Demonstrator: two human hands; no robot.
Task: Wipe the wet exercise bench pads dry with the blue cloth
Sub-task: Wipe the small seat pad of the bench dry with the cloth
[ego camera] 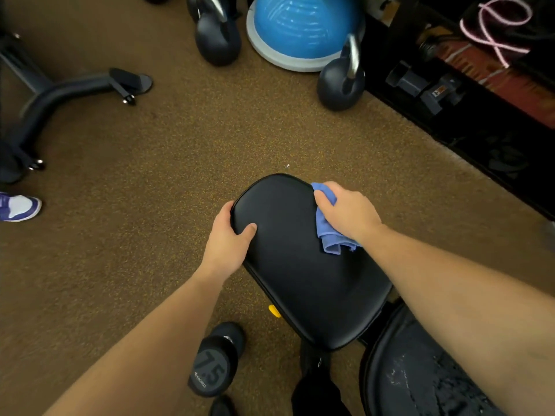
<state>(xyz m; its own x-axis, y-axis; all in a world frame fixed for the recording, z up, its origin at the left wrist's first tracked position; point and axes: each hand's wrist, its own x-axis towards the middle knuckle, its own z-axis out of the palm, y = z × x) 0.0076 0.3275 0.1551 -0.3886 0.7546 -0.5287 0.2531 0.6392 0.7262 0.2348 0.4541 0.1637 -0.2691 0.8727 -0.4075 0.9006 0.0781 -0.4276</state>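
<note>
— Where is the cloth point(329, 228)?
— It lies bunched under the right hand point(350, 213), pressed on the far right edge of the seat pad point(300, 265).
— Which way does the pad go?
— Its long side runs from near right to far left.
— And the left hand point(229, 237)?
— It grips the pad's left edge, thumb on top.
— The near pad point(420, 373)?
— Wet drops show.

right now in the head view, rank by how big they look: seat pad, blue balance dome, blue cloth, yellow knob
1. seat pad, though it sits nearest the camera
2. blue balance dome, partly cut off at the top edge
3. blue cloth, partly under the right hand
4. yellow knob
</note>
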